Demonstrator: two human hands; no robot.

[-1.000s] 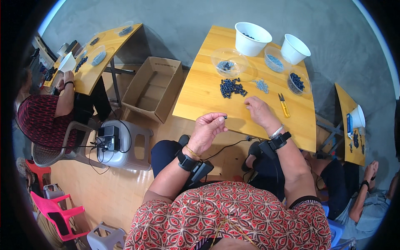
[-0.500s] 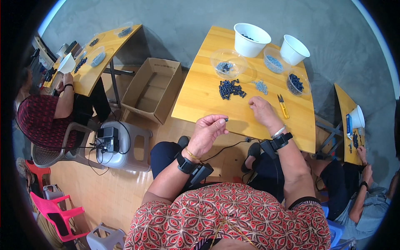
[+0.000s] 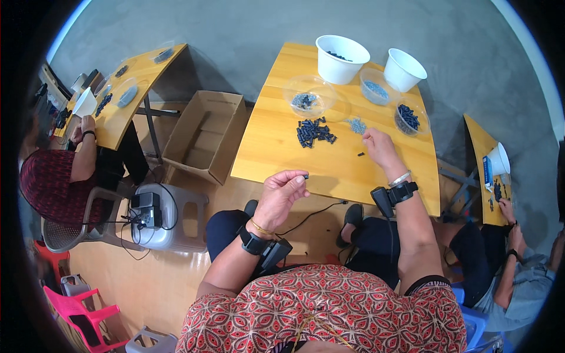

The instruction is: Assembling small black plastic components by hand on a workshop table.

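Note:
My left hand (image 3: 282, 199) is raised at the table's front edge, thumb and forefinger pinching a small dark cylindrical piece (image 3: 305, 176). Over the table, my right hand (image 3: 381, 149) has its fingers bent together beside a pile of small grey-blue parts (image 3: 356, 125); what they hold, if anything, is hidden. A single dark piece (image 3: 361, 154) lies just below those fingertips. Left of the grey-blue parts is a heap of dark blue cylindrical pieces (image 3: 315, 133). The yellow-handled snips are out of sight, with my right hand over their spot.
Across the wooden table (image 3: 265, 150) stand two white tubs (image 3: 339, 67) and clear bowls: one of mixed parts (image 3: 305, 101), one of grey-blue parts (image 3: 376, 90), one of dark pieces (image 3: 407, 119). An open cardboard box (image 3: 203, 138) sits left. Co-workers sit at both sides.
My right hand has shifted right and down relative to the grey-blue pile, now covering the snips. A single dark piece now shows on the table near it. The whole view has moved slightly.

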